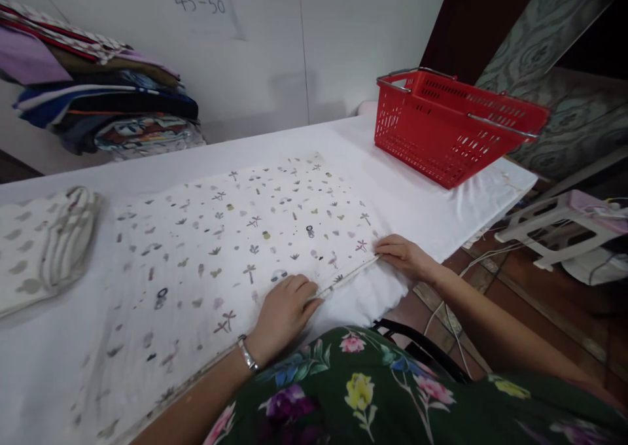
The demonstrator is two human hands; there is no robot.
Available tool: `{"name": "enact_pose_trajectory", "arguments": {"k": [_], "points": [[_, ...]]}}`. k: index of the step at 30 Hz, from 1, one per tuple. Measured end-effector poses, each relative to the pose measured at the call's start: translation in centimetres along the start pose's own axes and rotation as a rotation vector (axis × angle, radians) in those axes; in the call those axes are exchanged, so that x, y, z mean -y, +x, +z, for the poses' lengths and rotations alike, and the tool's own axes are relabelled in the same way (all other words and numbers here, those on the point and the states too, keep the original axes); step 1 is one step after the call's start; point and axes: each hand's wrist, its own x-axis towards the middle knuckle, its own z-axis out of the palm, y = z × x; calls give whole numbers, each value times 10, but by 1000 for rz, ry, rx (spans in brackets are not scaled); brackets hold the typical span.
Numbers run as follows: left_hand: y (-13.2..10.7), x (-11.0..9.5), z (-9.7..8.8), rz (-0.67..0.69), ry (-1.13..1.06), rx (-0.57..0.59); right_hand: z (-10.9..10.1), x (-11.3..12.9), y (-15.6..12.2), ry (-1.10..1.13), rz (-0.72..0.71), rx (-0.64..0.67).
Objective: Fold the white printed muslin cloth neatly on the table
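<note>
A thin white cloth [235,235] printed with small palm trees, flamingos and sunglasses lies spread flat across the table. Its near edge is pinched by my left hand [287,311], which wears a silver bracelet [247,353] at the wrist. Farther right along that same edge, near the cloth's corner, my right hand [405,256] is also closed on the fabric. Between the two hands the edge runs as a narrow, straight strip, and the cloth's lower left part passes beside my left forearm.
A red shopping basket [441,131] stands at the table's back right. Folded spotted cloth [44,249] lies at the left end of the white-covered table [343,141]. Stacked folded fabrics [112,98] rise behind it by the wall. A plastic stool [554,219] and cables are on the floor at right.
</note>
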Motion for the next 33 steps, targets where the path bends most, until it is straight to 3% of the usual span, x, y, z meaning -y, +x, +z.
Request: {"name": "enact_pose_trajectory", "arguments": {"k": [9,19,26,30,33], "points": [[5,-2,-5,-105,-96,61,-1,-2,3,7,82,-65],[9,-4,-5,-109,-75,64,-6,7,14,-149,20,-47],[10,-3,-15,2,263,-159,-1,7,15,-276,-14,-185],[5,-4,-7,137,325,-47,4,6,8,-305,-81,-7],[2,-5,-1,178,341,2,5,6,4,-314,-72,-1]]}}
